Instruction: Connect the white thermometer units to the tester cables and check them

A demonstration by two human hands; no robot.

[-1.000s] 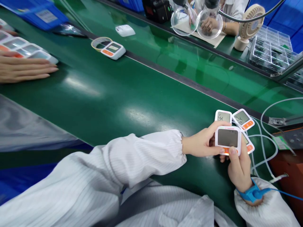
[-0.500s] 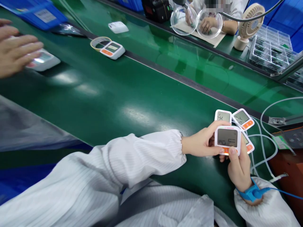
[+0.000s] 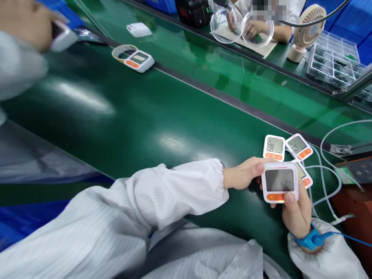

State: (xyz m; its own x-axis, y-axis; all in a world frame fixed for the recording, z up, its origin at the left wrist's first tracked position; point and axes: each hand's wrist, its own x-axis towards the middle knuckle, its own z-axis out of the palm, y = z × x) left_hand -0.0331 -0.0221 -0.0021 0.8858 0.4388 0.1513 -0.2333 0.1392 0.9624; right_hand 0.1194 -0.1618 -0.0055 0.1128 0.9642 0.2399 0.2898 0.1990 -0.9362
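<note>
"Change on the left?"
"Yeah, left hand (image 3: 242, 174) slid its thumb (image 3: 258, 169) off the buttons (image 3: 272, 197), grip's pinching the monitor (image 3: 279, 180) corner above the table (image 3: 124, 128)"
"Right?"
"Right hand (image 3: 298, 217) is clasping its lower corner, so more buttons show"

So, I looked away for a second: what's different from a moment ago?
The held meter came down slightly; the left hand moved its thumb from the buttons to the upper left corner. The white case slid left. A co-worker's hand moved farther off, holding another meter. The right hand kept its grip; the fan stayed put.
</note>
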